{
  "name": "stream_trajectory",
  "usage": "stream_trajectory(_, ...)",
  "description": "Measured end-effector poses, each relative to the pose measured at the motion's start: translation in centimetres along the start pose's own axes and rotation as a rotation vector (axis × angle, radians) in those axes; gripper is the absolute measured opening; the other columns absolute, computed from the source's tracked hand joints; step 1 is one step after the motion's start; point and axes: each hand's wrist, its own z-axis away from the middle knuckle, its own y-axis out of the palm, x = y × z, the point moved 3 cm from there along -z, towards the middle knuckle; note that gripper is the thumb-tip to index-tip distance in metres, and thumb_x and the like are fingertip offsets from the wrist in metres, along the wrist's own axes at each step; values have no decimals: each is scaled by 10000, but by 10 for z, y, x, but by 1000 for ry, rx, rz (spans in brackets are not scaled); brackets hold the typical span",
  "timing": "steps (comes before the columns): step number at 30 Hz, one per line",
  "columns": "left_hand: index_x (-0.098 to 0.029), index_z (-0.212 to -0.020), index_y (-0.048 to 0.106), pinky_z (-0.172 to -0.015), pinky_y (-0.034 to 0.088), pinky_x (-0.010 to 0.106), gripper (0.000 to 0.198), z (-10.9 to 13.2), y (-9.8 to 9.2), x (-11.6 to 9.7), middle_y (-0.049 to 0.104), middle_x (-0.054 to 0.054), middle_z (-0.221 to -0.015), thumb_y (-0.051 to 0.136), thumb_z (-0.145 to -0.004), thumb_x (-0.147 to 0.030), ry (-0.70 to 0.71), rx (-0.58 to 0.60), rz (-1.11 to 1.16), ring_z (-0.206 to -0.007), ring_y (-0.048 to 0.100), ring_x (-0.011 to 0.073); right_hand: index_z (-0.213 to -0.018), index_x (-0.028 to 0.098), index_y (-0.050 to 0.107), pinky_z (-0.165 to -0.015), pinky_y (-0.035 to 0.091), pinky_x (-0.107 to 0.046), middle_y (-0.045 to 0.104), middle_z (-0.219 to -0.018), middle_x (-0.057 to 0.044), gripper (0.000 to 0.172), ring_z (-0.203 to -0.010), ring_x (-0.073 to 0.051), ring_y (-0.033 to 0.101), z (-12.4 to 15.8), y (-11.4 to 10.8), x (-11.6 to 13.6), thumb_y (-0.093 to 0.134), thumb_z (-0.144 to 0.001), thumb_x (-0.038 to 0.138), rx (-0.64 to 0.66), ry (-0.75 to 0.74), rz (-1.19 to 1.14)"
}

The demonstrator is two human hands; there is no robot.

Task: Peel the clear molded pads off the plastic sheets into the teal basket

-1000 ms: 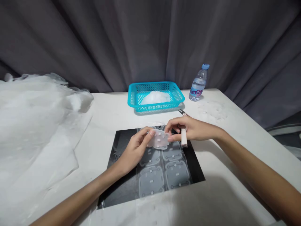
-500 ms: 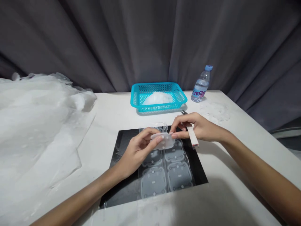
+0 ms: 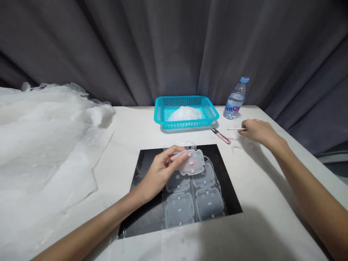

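My left hand (image 3: 163,166) pinches a translucent, rounded-square silicone piece (image 3: 193,163) with small white dots, above a black sheet (image 3: 146,163). Under it on the sheet lie several similar clear pieces (image 3: 209,203) joined in one thin film. My right hand (image 3: 255,131) is at the table's right side with its fingers closed; a thin white stick (image 3: 233,129) juts out from them to the left. Its fingertips are partly hidden. Pink-handled thread snips (image 3: 221,136) lie on the table between my right hand and the basket.
A turquoise basket (image 3: 187,125) holding a white pile (image 3: 186,113) stands at the back. Right of it is a water bottle (image 3: 234,101). Heaped translucent sheets (image 3: 49,152) cover the left side; clear scraps lie near my right hand.
My right hand has moved from the silicone piece to the right and back. The snips now lie on the table. The piece in my left hand has tilted to show its face.
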Motion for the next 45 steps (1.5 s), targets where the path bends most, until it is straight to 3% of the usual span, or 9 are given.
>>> stream_trajectory(4, -206, -972, 721, -748, 576, 271, 321, -2, 2, 10, 717, 18, -880, 735, -935, -524, -111, 24, 233, -784, 705, 174, -782, 179, 652, -642, 292, -353, 699, -859, -166, 194, -776, -258, 635, -5, 4, -14, 683, -939, 287, 36, 6, -9)
stream_trajectory(8, -166, -1059, 699, -812, 613, 354, 405, -3, 4, 15, 787, 94, -881, 683, -963, -559, -222, 41, 427, -819, 776, 245, -848, 190, 689, -639, 297, -328, 726, -894, -135, 129, -806, -257, 646, -2, 3, 2, 596, -936, 207, 24, -42, -38)
stream_trajectory(12, -114, -1153, 662, -837, 620, 393, 508, -6, 3, 17, 811, 164, -925, 495, -1054, -583, -286, 31, 487, -884, 800, 283, -1005, 211, 699, -655, 365, -281, 753, -940, -57, 166, -774, -206, 633, 9, 5, 33, 605, -872, 181, 83, -352, -369)
stream_trajectory(15, -107, -1211, 635, -838, 620, 379, 554, -6, 2, 18, 817, 177, -971, 387, -1088, -587, -299, 40, 489, -918, 805, 277, -815, 188, 687, -682, 391, -281, 727, -818, -32, 171, -728, -183, 604, 24, 6, 58, 568, -927, 241, 153, -575, -581)
stream_trajectory(18, -106, -1222, 628, -859, 618, 382, 572, -6, 2, 18, 817, 185, -1005, 386, -1083, -605, -293, 67, 498, -954, 803, 282, -712, 179, 653, -687, 400, -285, 679, -719, -22, 363, -707, -174, 588, 39, 9, 81, 519, -1010, 337, 187, -689, -720)
stream_trajectory(21, -109, -1217, 630, -891, 613, 400, 595, -6, 3, 19, 814, 191, -1036, 440, -1052, -648, -285, 85, 507, -990, 798, 294, -885, 172, 715, -712, 430, -281, 717, -841, -29, 249, -779, -175, 617, 50, 14, 100, 565, -1007, 330, 254, -749, -863)
stream_trajectory(26, -129, -1215, 643, -957, 597, 454, 623, -5, 3, 19, 817, 161, -1012, 588, -966, -697, -254, 120, 488, -1032, 790, 318, -885, 162, 729, -704, 446, -278, 709, -818, -22, 188, -728, -150, 599, 54, 20, 110, 664, -969, 317, 329, -750, -1028)
stream_trajectory(31, -172, -1228, 611, -993, 585, 381, 502, -5, -2, 22, 832, 89, -1030, 879, -832, -326, -152, 160, 318, -1003, 800, 249, -884, 176, 697, -720, 461, -286, 706, -778, -11, 197, -740, -155, 640, 50, 26, 106, 694, -970, 353, 345, -699, -1121)
stream_trajectory(45, -178, -1185, 553, -949, 619, 357, 388, 2, -7, 15, 846, 79, -979, 798, -914, -308, -71, 156, 250, -985, 814, 234, -917, 194, 613, -699, 419, -283, 674, -783, 3, 251, -732, -140, 598, 54, 24, 106, 717, -965, 417, 372, -710, -1176)
